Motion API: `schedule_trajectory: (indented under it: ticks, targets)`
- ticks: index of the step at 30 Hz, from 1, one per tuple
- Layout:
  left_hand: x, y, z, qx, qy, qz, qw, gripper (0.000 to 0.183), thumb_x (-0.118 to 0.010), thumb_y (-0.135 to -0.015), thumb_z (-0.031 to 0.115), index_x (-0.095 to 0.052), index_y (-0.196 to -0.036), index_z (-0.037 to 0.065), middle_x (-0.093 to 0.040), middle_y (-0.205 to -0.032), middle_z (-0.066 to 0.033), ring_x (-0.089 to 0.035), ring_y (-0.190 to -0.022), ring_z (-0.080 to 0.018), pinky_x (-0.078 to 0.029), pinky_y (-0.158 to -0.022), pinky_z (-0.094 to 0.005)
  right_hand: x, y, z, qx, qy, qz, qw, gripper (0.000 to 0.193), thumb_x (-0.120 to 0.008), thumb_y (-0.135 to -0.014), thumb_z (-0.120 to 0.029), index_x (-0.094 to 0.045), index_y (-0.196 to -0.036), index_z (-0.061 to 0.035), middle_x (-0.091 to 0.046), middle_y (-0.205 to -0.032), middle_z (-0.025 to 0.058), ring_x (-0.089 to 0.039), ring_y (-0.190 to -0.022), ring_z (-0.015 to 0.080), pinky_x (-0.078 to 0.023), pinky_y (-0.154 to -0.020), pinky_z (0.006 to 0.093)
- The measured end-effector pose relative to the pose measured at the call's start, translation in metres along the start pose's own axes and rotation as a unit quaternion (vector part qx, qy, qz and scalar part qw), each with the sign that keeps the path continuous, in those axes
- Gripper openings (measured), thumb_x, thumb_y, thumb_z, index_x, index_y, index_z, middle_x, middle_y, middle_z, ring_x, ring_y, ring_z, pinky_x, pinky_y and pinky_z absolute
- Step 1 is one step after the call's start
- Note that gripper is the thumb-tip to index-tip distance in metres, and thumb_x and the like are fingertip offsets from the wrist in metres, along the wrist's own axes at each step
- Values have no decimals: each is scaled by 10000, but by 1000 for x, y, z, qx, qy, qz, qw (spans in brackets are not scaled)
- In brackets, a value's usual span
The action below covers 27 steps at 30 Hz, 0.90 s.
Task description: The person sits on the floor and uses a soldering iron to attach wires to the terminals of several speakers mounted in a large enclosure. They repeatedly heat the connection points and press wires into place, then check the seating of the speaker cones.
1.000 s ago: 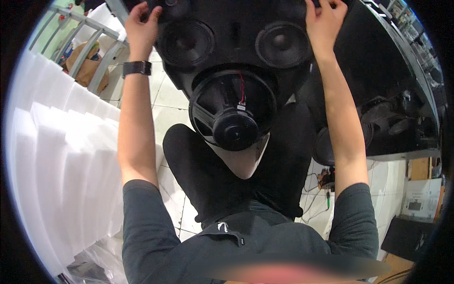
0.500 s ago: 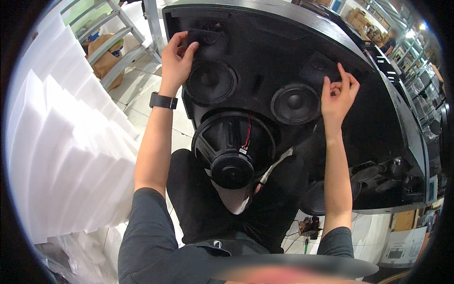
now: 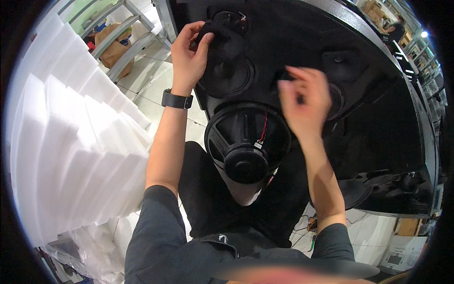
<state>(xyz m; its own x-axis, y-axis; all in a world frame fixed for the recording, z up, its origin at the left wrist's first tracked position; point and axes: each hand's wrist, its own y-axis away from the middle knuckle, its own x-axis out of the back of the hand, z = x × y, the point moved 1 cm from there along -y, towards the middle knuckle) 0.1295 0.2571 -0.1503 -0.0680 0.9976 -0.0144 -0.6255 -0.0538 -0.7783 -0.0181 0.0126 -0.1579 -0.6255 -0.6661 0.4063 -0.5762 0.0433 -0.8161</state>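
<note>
My left hand (image 3: pixel 190 59), with a watch on its wrist, pinches the edge of a black square tweeter plate (image 3: pixel 226 41) at the cabinet's upper left. Above the plate a round opening (image 3: pixel 230 22) shows in the black speaker cabinet (image 3: pixel 279 28). Smeared by motion, my right hand (image 3: pixel 308 99) is over the cabinet's middle; its fingers are unclear. One round driver (image 3: pixel 228 75) sits below my left hand, and another driver (image 3: pixel 336 100) is partly behind my right. A second square tweeter (image 3: pixel 340 64) sits farther right. Close to me, a large woofer (image 3: pixel 246 142) shows its basket, magnet and red wire.
Stacked white foam sheets (image 3: pixel 80 161) rise on my left, near a metal ladder (image 3: pixel 127 35) and a brown bag (image 3: pixel 112 52). Behind the woofer, cabinet panels extend right. A carton (image 3: pixel 404 251) stands at lower right; a person (image 3: pixel 393 31) is far off.
My left hand has lifted the tweeter plate from its place, uncovering the round opening. My right hand has swung left, away from the right tweeter. The view has shifted slightly.
</note>
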Motion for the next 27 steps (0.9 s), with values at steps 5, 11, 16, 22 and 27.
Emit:
schedule_trajectory:
  ticks: [5,11,16,22,27]
  targets:
    - [-7,8,1,-2,7,29,1000,206,-713,-962,56,-654,-1147,-13,-721,-1063,-66,-666,-1001,-130,-522,-903,-266,-99,-28,-18,-101,-166,-39,980,645,-795,-896,-169,-488,-1444,-23,-628,-1154,206,-727,-741,198,-581,-670,298]
    - [-22,20,-2,22,28,74,997,213,-696,-973,44,-620,-1164,-9,-694,-1086,-68,-666,-992,-134,-531,-864,-254,-121,-50,-8,-120,-226,10,967,300,-700,-972,-149,-609,-1197,27,-716,-848,165,-750,-654,230,-576,-627,332]
    - [-24,23,-2,68,105,75,989,245,-676,-997,53,-569,-1208,-9,-673,-1127,-69,-659,-994,-128,-543,-864,-251,-108,-65,-6,-37,-88,-11,995,272,-681,-975,-167,-637,-1150,37,-710,-1043,214,-732,-924,364,-584,-790,433]
    - [-26,31,-6,108,136,87,981,243,-683,-996,57,-562,-1196,-10,-669,-1130,-67,-659,-1002,-126,-544,-882,-255,-97,-68,-8,-28,-72,-58,995,274,-682,-962,-169,-646,-1153,23,-693,-1120,210,-688,-992,425,-573,-852,459]
    - [-23,27,-11,91,169,73,979,274,-692,-991,65,-553,-1215,-10,-667,-1156,-71,-649,-1042,-132,-534,-918,-262,-94,-70,-13,-19,-72,-69,995,275,-684,-960,-169,-647,-1162,14,-689,-1138,206,-690,-1003,417,-574,-857,454]
